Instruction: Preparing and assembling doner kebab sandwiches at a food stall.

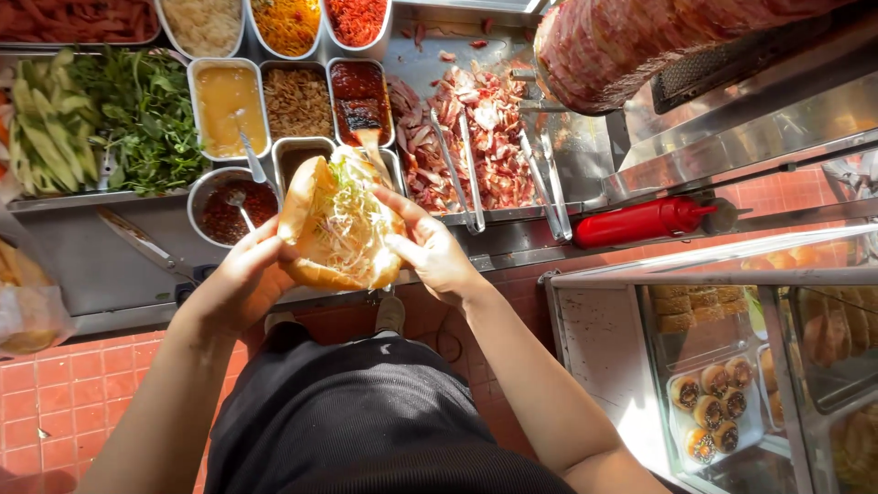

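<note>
A split bread roll [338, 224] stuffed with shredded cabbage and sauce is held up over the front edge of the steel counter [82, 265]. My left hand [240, 279] cups its lower left side. My right hand [430, 252] grips its right side, thumb pressing the open edge. Just behind the roll stand metal pans: yellow sauce with a spoon [229, 105], fried onions [298, 101], dark red sauce [360, 96] and a round bowl of chili paste [229, 209].
Chopped meat [476, 137] lies on a steel tray with tongs [455, 169] under a vertical meat spit [604, 50]. A red squeeze bottle [640, 220] lies on the right ledge. Greens [137, 114] at left, a glass case of pastries [709, 412] lower right, red tiled floor below.
</note>
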